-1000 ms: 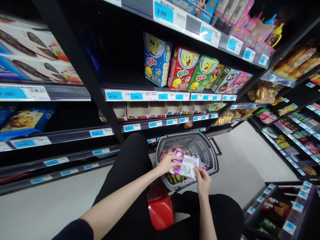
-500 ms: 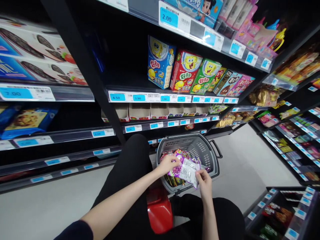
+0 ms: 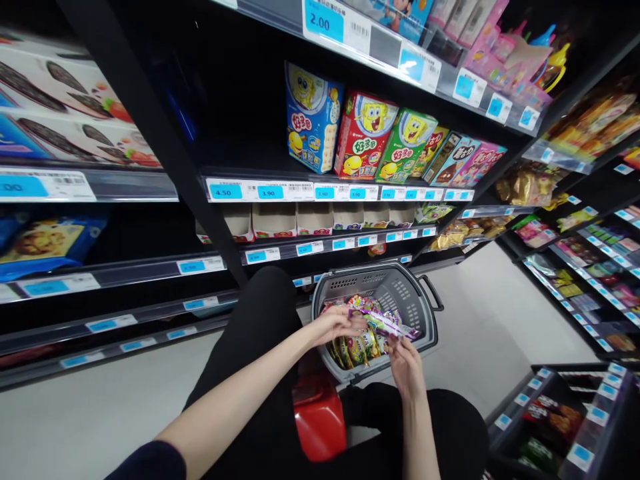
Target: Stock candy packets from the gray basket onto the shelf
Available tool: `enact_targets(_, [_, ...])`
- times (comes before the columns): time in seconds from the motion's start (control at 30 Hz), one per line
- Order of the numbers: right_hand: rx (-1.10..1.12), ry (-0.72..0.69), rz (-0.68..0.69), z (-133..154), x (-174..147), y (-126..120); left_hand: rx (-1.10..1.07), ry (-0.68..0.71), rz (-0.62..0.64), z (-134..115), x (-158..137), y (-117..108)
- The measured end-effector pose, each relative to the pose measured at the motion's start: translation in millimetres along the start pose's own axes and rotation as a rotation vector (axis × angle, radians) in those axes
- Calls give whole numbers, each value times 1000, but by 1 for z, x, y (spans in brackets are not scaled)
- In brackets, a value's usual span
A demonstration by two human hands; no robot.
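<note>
Over the grey shopping basket [image 3: 429,330], a purple and white candy packet [image 3: 387,324] is held nearly edge-on between my two hands. At its left end, my left hand [image 3: 340,325] has its fingers closed on the packet. My right hand [image 3: 406,365] pinches the lower right edge with thumb and fingertips. Under the packet, several colourful snack packets [image 3: 356,350] lie inside the basket, partly hidden by my left hand.
Shelves hold blue [image 3: 314,120], red [image 3: 365,137] and green snack boxes [image 3: 405,147] ahead of me. Below them stand open cartons [image 3: 320,219]. A red plastic object [image 3: 320,423] is between my legs. A low display bin [image 3: 555,427] stands at right.
The packet has turned from showing its silvery back to nearly edge-on, uncovering more snack packets below. My hands have tilted with it. The view has shifted slightly.
</note>
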State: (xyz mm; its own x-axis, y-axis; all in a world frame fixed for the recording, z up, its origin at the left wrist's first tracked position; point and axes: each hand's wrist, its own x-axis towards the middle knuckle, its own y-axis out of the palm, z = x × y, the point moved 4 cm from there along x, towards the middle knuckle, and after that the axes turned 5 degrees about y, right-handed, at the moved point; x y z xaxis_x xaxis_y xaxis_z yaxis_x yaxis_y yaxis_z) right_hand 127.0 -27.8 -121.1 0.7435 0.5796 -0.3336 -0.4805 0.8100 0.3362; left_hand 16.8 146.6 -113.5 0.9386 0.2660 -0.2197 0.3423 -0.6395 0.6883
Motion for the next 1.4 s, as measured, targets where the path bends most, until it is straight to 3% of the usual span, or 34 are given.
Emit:
enact_targets(0.17, [-310,-126,-179,2,2,-9,521,-77,-148,12,1,-4])
enact_targets(0.27, [-417,-165,-207,3,4,-12,787,-29,-235,9,1,-5])
enact_targets(0.43, [-484,-170,-173,2,8,-12,903,11,-290,2,4,-9])
enact_targets(0.6, [-493,-209,-151,4,4,-5,885,106,-309,3,7,-16])
enact_targets(0.67, [-501,-259,-184,4,-2,3,769,97,-299,8,5,-14])
enact_targets(0.77, [-705,-410,-213,2,-15,26,419,-49,-97,26,-3,2])
enact_targets(0.87, [-991,-579,-57,-4,-26,58,188,-132,104,38,-12,22])
enact_targets(0.97, [-1044,-634,171,-4,-31,74,181,-119,75,38,-13,25])
enact_targets(1.0, [-1017,-649,175,1,-30,72,177,-108,60,37,-12,25])
enact_targets(1.07, [-900,-685,7,15,-25,55,138,-83,61,36,-9,24])
enact_targets(1.13, [-759,-657,-258,27,-18,28,92,-76,81,35,-7,23])
enact_targets(1.2, [-638,-515,-361,30,-9,5,74,-82,85,35,-6,22])
enact_targets(1.3, [-404,-242,-150,20,0,-8,74,-57,65,31,-6,20])
enact_targets(1.4, [-241,-130,47,14,-2,-4,89,2,14,22,-8,20])
